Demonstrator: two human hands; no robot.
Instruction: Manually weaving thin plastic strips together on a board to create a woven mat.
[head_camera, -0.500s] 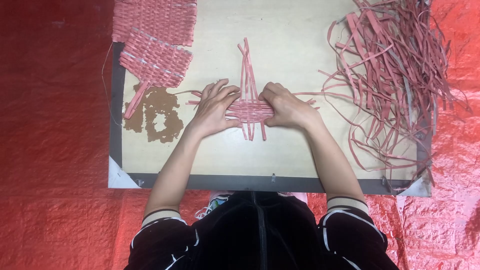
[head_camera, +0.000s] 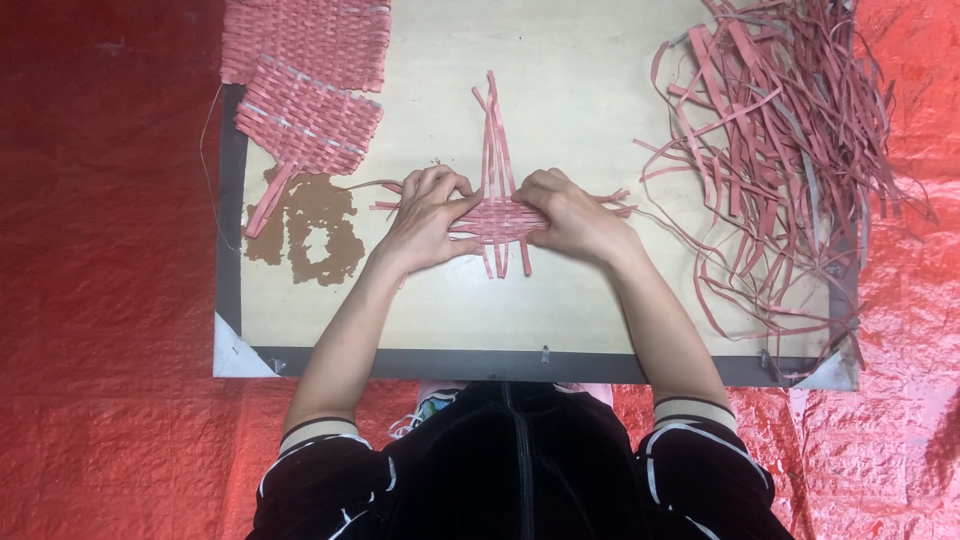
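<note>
A small woven patch of pink strips (head_camera: 497, 218) lies in the middle of a pale wooden board (head_camera: 590, 300), with loose strip ends (head_camera: 492, 130) sticking up away from me and short ends below. My left hand (head_camera: 428, 218) presses on the patch's left side, fingers bent over the strips. My right hand (head_camera: 572, 215) presses on its right side, fingertips on the weave. Thin strip ends poke out sideways past both hands.
Two finished woven pink mats (head_camera: 305, 70) lie at the board's upper left, above a brown stain (head_camera: 315, 235). A big tangled heap of loose pink strips (head_camera: 785, 150) covers the right side. The board rests on red sheeting (head_camera: 100, 250).
</note>
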